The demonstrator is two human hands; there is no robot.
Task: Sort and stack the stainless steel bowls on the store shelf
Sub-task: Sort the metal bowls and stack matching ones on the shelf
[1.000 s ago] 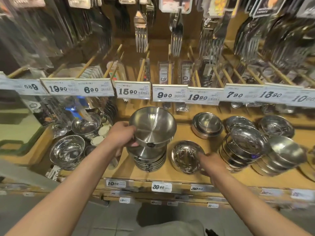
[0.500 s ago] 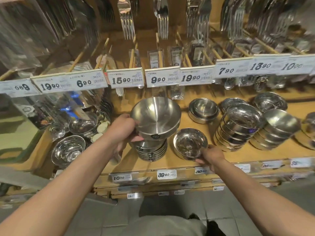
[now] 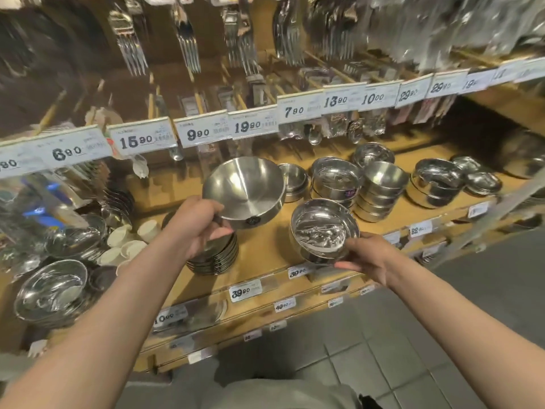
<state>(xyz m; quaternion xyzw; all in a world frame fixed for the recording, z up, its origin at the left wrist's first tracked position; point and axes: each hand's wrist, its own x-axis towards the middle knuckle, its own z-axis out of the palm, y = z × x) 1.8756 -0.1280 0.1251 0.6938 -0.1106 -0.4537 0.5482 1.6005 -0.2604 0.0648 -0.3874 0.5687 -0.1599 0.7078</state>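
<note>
Top right hanging packets [image 3: 460,28] blurred; far-right price tags [image 3: 501,73] unreadable; dark bowl stack [image 3: 216,255] half hidden.

The right hand [image 3: 368,255] now holds the small shiny bowl [image 3: 324,230] by its near rim and has it lifted off the shelf [image 3: 265,249]; one second ago this bowl sat flat on the wood and the hand was only reaching to it. The bowl is now tilted toward the person. The left hand [image 3: 197,222] has raised the large matte bowl [image 3: 244,191] higher above the dark stack [image 3: 215,258] and tipped it more, so its inside faces the camera.
</note>
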